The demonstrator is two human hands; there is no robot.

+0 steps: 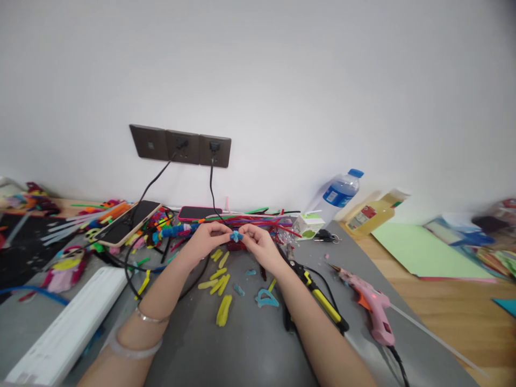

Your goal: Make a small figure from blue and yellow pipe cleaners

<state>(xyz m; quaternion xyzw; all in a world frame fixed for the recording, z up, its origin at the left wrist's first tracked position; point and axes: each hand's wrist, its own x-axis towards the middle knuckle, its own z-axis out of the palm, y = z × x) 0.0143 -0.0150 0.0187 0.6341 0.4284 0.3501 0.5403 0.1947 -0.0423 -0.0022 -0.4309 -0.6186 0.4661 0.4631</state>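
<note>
My left hand (206,244) and my right hand (261,248) meet above the grey table, each pinching one end of a small blue fuzzy piece (236,236), which looks like pipe cleaner. Its exact shape is partly hidden by the fingertips. Below the hands lie several short yellow fuzzy pieces (224,310) and a light-blue looped piece (266,299). Behind the hands is a bundle of coloured pipe cleaners (258,219). Beside my right forearm rest yellow-and-black pliers (322,303).
A pink glue gun (374,312), its light lit, lies at the right with a trailing cord. A long white box (70,328), a phone (128,223) and black cables crowd the left. A water bottle (338,194) and a yellow liquid bottle (368,216) stand by the wall.
</note>
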